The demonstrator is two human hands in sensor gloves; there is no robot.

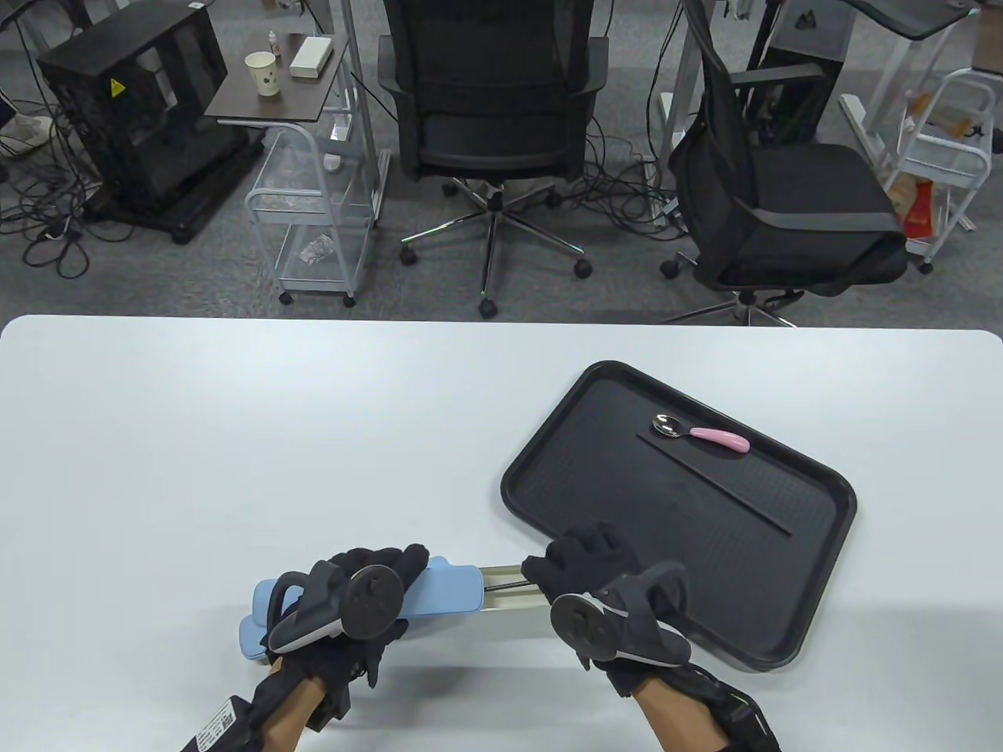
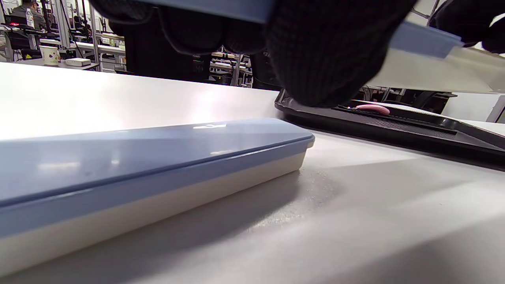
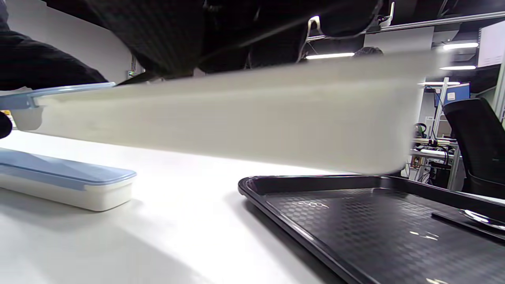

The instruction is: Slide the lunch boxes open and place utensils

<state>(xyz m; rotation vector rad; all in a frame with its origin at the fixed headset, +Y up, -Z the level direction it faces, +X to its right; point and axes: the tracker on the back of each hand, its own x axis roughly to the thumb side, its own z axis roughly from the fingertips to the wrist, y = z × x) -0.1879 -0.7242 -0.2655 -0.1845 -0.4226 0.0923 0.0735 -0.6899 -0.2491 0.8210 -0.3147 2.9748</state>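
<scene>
Lunch box between both hands, black tray just beside.

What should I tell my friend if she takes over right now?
Left hand holds the blue lid of a lifted utensil box; right hand grips its cream base, slid partly out.
A second box lies closed on the table.
A pink-handled spoon and a dark chopstick lie on the black tray.
Left: finish sliding, move the utensils, open the second box.
</scene>
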